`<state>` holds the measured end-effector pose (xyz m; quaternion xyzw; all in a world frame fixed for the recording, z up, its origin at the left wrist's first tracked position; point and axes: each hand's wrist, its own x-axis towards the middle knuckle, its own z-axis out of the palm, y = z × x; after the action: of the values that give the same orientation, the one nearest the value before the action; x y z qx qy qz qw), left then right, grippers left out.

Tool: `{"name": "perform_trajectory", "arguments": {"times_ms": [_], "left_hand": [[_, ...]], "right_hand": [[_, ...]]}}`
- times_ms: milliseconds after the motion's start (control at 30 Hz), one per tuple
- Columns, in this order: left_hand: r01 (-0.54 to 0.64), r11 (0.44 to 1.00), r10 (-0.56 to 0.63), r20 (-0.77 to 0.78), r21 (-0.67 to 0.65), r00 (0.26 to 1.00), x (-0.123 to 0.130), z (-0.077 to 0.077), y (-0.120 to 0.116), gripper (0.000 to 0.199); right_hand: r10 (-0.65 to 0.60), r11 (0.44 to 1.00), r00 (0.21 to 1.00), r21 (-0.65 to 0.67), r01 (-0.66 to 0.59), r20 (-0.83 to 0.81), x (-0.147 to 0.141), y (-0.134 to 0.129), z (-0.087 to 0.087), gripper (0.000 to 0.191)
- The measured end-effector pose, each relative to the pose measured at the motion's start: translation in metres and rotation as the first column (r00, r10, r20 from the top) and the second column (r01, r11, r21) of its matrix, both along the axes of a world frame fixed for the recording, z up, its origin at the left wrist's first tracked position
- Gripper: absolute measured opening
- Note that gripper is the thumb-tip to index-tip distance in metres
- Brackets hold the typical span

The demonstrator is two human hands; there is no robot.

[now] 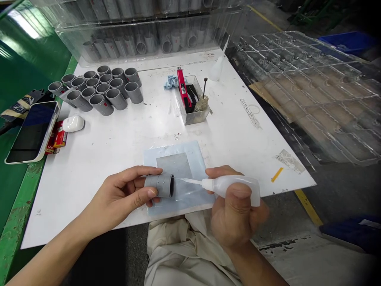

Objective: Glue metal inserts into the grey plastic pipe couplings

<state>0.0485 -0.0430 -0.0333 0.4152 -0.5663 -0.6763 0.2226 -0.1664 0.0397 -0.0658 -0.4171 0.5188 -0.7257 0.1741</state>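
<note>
My left hand (127,194) grips a short grey plastic pipe sleeve (160,184), lying on its side in the fingers with its open end turned to the right. Thin grooves run around the sleeve. In my right hand (238,210) is a white squeeze bottle (235,184), its long thin nozzle (190,181) pointing left at the sleeve's open end. Whether the tip reaches inside the rim I cannot tell. Under both lies a pale blue cloth (196,155) with a grey square sheet (175,162) on it.
Several grey sleeves (101,104) stand upright at the back left. A clear box (195,117) holds a red cutter (183,89) and a small jar (202,103). A second squeeze bottle (216,69) stands behind. On the left lie a phone (32,131) and white earbud case (73,124).
</note>
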Motion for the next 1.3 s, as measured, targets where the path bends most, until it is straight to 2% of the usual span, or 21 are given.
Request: {"name": "perform_trajectory", "arguments": {"times_ms": [133,433,633,900,1300], "left_hand": [[0.0,1.0,0.0,-0.001,-0.01,1.0,0.0033,-0.0017,0.0013,0.032],[-0.019,0.999,0.02,0.013,-0.049,1.0,0.0029,-0.0019,0.0021,0.031],[-0.029,0.997,0.032,0.041,-0.074,0.999,0.0024,-0.0021,0.002,0.032],[-0.036,0.987,0.056,0.123,-0.159,0.991,0.0045,-0.003,0.0038,0.039],[-0.034,0.99,0.04,0.039,-0.134,0.998,0.0026,-0.0023,0.0022,0.032]], "right_hand": [[0.005,1.0,1.0,-0.011,-0.005,0.021,0.0004,-0.0005,-0.0004,0.034],[-0.038,0.997,0.999,0.063,0.038,0.013,0.0006,0.0017,-0.0012,0.037],[-0.006,1.0,1.0,-0.029,0.006,0.01,-0.0001,-0.0002,-0.0015,0.033],[0.007,1.0,0.998,-0.008,-0.007,0.058,-0.0003,0.0014,-0.0025,0.029],[-0.021,0.998,0.999,0.067,0.02,0.027,-0.0007,0.0027,-0.0006,0.036]]}}
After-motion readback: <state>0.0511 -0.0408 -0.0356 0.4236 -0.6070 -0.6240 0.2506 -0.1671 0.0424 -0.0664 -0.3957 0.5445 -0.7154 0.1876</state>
